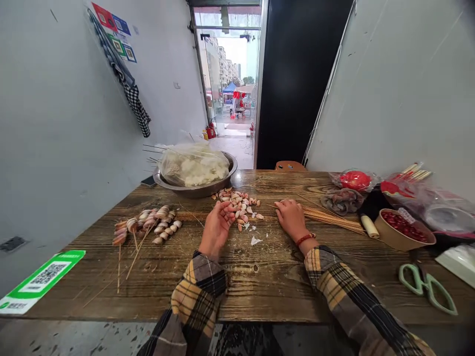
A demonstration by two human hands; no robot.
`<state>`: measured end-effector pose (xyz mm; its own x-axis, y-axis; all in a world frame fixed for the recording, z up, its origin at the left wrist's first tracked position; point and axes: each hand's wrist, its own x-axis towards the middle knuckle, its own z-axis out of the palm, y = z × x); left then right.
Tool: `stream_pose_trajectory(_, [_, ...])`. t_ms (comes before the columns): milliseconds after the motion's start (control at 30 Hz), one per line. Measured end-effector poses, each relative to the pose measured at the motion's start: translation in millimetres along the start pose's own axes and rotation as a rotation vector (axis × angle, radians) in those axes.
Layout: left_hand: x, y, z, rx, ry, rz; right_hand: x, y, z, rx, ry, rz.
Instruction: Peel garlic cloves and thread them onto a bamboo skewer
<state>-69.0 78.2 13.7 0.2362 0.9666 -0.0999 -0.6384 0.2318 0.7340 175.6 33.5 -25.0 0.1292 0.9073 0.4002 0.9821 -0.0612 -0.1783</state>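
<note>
My left hand (217, 227) is turned palm up at the left edge of a pile of garlic cloves (243, 203). Its fingers curl in, and whatever may lie in them is too small to make out. Palm down, my right hand (291, 217) closes over the left end of a bundle of bamboo skewers (330, 217). A thin skewer tip pokes out past its fingers toward the garlic. Bits of white garlic skin (255, 241) lie between my hands. On the left rest several skewers threaded with garlic cloves (148, 220).
Behind the garlic stands a metal basin (193, 190) with a plastic bag (195, 165) in it. To the right are a grey rag (342, 200), a bowl of dark red pieces (404, 227) and green-handled scissors (426, 287). A green QR-code card (44, 279) lies at the table's left edge.
</note>
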Motion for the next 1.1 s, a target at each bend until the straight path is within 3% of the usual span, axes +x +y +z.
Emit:
stream_pose_trajectory(200, [1,2,-2.7,0.028,0.004,-0.010,3,5,-8,-0.129,-0.125,-0.068])
stream_pose_trajectory(500, [3,4,-1.4,0.109,0.080,-0.003,2,-5,-9,-0.122,-0.177,-0.127])
stream_pose_trajectory(633, [5,7,2.0,0.161,0.082,-0.064,1,0,-20,-0.095,-0.193,-0.114])
stream_pose_trajectory(767, [12,7,5.1,0.202,0.113,-0.009,5,7,-28,-0.089,-0.238,-0.121])
stream_pose_trajectory(1100, [11,7,16.3,0.287,0.166,0.028,10,-6,-20,-0.082,-0.187,-0.109])
